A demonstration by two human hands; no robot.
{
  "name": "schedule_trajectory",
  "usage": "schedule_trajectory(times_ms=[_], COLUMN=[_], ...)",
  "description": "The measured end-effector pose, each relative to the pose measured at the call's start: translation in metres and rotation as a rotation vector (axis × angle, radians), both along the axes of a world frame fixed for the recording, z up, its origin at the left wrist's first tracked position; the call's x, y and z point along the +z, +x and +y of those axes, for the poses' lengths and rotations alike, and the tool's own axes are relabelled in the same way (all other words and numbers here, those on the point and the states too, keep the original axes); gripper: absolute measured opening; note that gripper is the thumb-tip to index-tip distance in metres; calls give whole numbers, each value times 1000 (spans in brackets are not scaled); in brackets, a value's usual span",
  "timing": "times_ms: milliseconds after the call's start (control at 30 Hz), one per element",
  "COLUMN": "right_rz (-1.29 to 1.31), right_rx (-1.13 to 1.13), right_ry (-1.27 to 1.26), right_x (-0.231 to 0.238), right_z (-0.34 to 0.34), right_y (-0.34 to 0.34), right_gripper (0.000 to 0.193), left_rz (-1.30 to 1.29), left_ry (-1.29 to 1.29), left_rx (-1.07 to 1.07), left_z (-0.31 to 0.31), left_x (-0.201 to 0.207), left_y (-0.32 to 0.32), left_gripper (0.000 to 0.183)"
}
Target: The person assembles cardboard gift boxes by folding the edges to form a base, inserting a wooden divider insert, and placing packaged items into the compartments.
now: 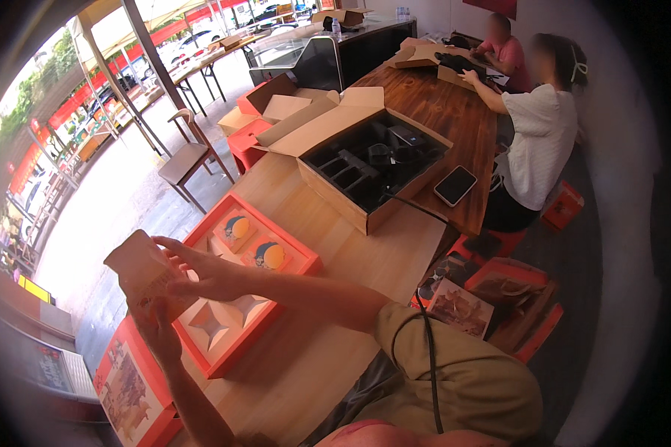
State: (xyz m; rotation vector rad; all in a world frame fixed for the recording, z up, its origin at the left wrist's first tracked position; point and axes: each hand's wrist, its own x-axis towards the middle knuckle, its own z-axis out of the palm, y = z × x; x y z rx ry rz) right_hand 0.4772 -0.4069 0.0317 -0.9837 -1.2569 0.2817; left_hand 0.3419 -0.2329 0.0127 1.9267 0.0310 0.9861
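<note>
Both my hands hold a small pale-orange cardboard packet (138, 268) above the left end of a light wooden table (335, 238). My left hand (156, 331) grips it from below. My right hand (201, 272) rests its fingers on the packet's right side. Just beyond the packet lies an open orange gift box (238, 287) with a pale insert. Two of its compartments hold small packets with round blue-and-yellow pictures (253, 242); the two nearer star-shaped compartments are bare.
An orange box lid with a printed picture (130, 387) lies at the table's near left corner. A large open cardboard carton (365, 160) with black parts stands farther along, a phone (455, 185) beside it. Two people sit at the far right. A chair (186, 156) stands left.
</note>
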Motion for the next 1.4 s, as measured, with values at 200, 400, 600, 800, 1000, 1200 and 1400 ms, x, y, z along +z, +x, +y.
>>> schedule_trajectory(times_ms=[200, 400, 600, 800, 1000, 1200, 1400], right_rz=[-201, -157, -29, -102, -165, -252, -297], right_rx=[-354, -325, -263, -211, -125, -218, -270], right_ry=[87, 2, -32, -132, -31, -69, -66], right_x=[-11, -8, 1, 2, -12, 8, 10], right_z=[6, 1, -4, -7, 3, -16, -11], right_y=[-5, -6, -12, -16, -8, -8, -9], right_gripper=[67, 42, 52, 82, 88, 81, 71], left_rz=[43, 54, -343, -251, -110, -149, -138], left_ry=[42, 255, 353, 180, 56, 76, 131], left_rx=[90, -72, 175, 50, -22, -179, -228], left_z=[-42, -21, -31, -22, -19, -36, -35], left_x=[10, 10, -7, 14, 23, 38, 35], left_y=[3, 0, 8, -6, -16, -14, -17], left_gripper=[63, 50, 60, 39, 19, 21, 24])
